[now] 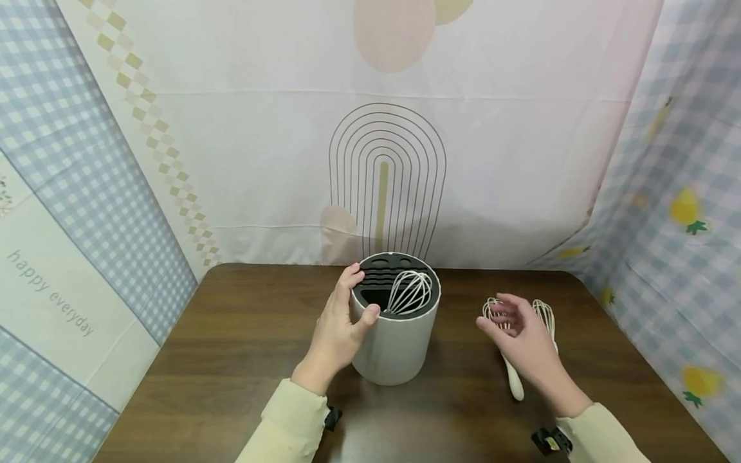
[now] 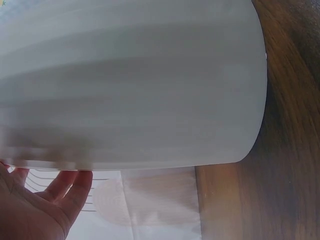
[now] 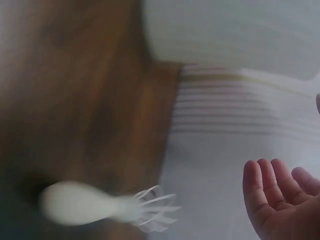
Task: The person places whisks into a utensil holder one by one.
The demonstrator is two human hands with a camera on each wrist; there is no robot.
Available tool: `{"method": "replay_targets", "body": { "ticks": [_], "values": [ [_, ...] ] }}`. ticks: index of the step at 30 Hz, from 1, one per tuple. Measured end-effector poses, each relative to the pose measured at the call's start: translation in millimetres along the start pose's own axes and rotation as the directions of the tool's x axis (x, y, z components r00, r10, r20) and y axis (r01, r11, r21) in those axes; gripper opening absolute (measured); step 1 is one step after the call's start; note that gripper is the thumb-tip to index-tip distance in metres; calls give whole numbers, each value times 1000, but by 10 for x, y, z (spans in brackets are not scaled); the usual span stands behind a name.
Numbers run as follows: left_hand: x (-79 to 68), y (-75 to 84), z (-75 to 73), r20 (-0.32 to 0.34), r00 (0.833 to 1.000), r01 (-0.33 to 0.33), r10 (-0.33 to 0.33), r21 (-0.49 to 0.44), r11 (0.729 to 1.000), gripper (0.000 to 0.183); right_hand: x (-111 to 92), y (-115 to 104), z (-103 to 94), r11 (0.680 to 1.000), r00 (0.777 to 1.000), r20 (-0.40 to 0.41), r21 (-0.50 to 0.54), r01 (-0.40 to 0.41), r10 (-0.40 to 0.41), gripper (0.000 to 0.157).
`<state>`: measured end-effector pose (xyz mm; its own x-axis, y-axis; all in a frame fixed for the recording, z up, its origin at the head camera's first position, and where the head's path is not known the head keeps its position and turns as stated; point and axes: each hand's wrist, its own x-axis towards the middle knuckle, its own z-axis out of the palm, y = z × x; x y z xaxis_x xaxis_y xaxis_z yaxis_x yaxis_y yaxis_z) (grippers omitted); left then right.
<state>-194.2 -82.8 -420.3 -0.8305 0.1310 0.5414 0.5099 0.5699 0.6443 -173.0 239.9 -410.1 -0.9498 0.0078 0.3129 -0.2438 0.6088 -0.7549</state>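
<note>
A light grey cylindrical utensil holder [image 1: 393, 354] with a black slotted insert stands upright on the table. My left hand [image 1: 338, 321] holds its left side near the rim, the thumb at the front and the fingers toward the back. One whisk [image 1: 412, 290] stands in the holder, its wire head up and its handle hidden inside. My right hand [image 1: 523, 334] hovers to the right with fingers loosely bent and nothing in them. Beneath it lies a second whisk [image 1: 514, 382] with a white handle, partly covered by the hand. A third whisk [image 1: 544, 314] shows its wires just beyond; its handle is hidden.
The brown wooden table [image 1: 243, 360] ends at a pale patterned cloth [image 1: 260, 161] behind the holder. Blue checked cloth [image 1: 683, 270] hangs along both sides. A small black device [image 1: 552, 442] sits at my right wrist.
</note>
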Motion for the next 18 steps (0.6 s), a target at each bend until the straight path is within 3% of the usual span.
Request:
{"method": "replay_targets", "body": {
  "ticks": [8,18],
  "values": [
    [4,10,10,-2,1000,-12,12,-6,1000,63,-110,501,-16,985,993,22,-131,-116,120,70],
    [2,-3,16,-9,1000,-10,10,0,1000,63,-169,760,-10,961,976,19,-178,-209,216,73]
  ]
}}
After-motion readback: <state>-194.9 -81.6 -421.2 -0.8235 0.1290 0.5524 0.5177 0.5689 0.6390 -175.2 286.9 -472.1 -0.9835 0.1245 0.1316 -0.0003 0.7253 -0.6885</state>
